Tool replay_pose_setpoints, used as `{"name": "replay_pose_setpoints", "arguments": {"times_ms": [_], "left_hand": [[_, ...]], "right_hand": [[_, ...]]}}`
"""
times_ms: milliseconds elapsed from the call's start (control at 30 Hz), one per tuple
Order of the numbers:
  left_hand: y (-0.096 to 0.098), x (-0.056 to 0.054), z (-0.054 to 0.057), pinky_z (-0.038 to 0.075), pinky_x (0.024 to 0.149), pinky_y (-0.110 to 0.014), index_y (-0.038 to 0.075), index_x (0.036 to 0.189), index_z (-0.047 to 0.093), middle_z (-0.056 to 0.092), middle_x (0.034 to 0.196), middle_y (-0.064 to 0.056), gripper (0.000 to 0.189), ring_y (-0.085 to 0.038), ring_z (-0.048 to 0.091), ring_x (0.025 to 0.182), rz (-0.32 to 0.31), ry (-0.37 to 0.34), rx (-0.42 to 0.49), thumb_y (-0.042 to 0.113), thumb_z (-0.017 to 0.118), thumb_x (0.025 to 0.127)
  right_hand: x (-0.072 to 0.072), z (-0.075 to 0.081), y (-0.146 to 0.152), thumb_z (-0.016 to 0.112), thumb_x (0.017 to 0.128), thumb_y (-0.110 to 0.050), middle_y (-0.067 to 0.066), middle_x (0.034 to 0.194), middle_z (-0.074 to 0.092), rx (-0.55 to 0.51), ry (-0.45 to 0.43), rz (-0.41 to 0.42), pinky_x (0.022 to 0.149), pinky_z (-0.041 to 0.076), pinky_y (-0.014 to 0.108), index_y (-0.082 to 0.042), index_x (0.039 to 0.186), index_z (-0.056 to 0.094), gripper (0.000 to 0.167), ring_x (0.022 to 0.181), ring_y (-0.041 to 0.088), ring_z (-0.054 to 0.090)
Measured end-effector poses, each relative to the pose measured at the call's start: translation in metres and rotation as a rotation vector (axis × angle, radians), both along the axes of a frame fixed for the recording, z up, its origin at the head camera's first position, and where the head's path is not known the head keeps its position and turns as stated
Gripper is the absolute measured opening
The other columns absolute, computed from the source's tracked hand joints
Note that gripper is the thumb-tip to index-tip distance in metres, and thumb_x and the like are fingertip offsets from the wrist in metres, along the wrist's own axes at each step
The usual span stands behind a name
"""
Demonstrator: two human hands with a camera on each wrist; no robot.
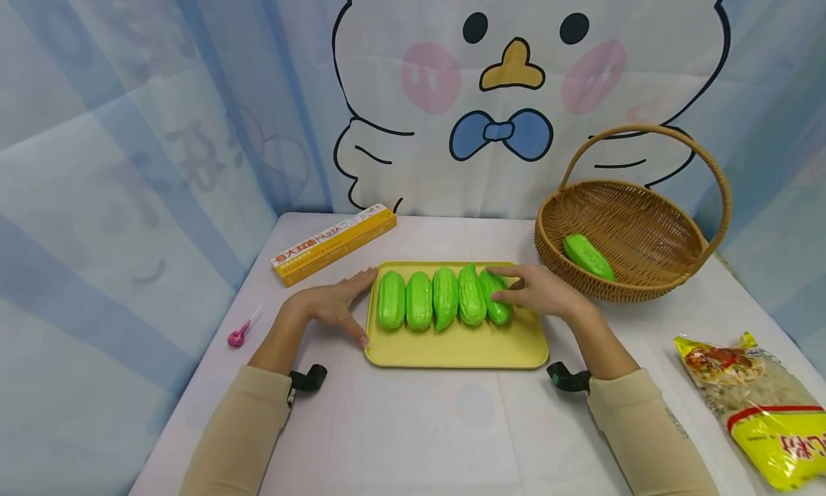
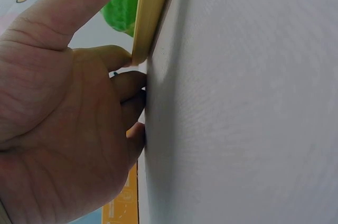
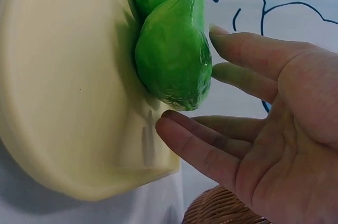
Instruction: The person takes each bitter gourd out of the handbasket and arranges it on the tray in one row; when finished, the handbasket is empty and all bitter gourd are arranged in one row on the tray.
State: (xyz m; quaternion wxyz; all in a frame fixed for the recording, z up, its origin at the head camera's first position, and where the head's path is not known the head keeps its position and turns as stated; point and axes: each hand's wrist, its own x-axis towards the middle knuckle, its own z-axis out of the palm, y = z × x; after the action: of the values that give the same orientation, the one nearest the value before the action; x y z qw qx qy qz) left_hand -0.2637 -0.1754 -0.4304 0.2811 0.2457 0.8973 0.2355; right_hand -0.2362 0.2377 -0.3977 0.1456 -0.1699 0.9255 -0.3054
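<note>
Several short, ridged green cucumber-like vegetables with a glossy wrap lie side by side on a yellow tray. My left hand spreads along the tray's left side, thumb near the front corner and fingers near the back. In the left wrist view, fingertips touch the tray rim and table. My right hand is at the rightmost vegetable, thumb and fingers on either side of its end. The right wrist view shows relaxed, parted fingers close to that vegetable, not closed round it.
A wicker basket with a tall handle stands at the back right, one green vegetable inside. Behind the tray at left lies a yellow pasta box. A pink lollipop is at far left, a bag of dried noodles at right.
</note>
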Motion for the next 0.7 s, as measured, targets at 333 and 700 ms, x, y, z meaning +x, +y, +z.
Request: {"name": "replay_pose_setpoints", "arguments": {"times_ms": [333,700], "left_hand": [[0.0,0.0004,0.0001,0.003,0.133,-0.053,0.018,0.169,-0.003,-0.005,0.177,-0.003,0.149,-0.027,-0.005,0.164,0.001,0.003,-0.005,0.056,0.096,0.063],[-0.0003,-0.0004,-0.0012,0.003,0.133,-0.053,0.019,0.169,-0.003,-0.005,0.177,-0.003,0.151,-0.027,-0.005,0.164,0.006,0.0,-0.009,0.058,0.096,0.062]], "right_hand": [[0.0019,0.0033,0.0004,0.067,0.102,-0.033,0.015,0.153,0.057,-0.072,0.18,-0.042,0.104,0.053,0.061,-0.014,0.151,0.057,0.053,0.129,0.041,0.062],[0.0015,0.0092,-0.0022,0.07,0.101,-0.024,0.015,0.151,0.058,-0.227,0.305,-0.035,0.104,0.056,0.053,-0.013,0.15,0.058,0.051,0.131,0.039,0.06]]}}
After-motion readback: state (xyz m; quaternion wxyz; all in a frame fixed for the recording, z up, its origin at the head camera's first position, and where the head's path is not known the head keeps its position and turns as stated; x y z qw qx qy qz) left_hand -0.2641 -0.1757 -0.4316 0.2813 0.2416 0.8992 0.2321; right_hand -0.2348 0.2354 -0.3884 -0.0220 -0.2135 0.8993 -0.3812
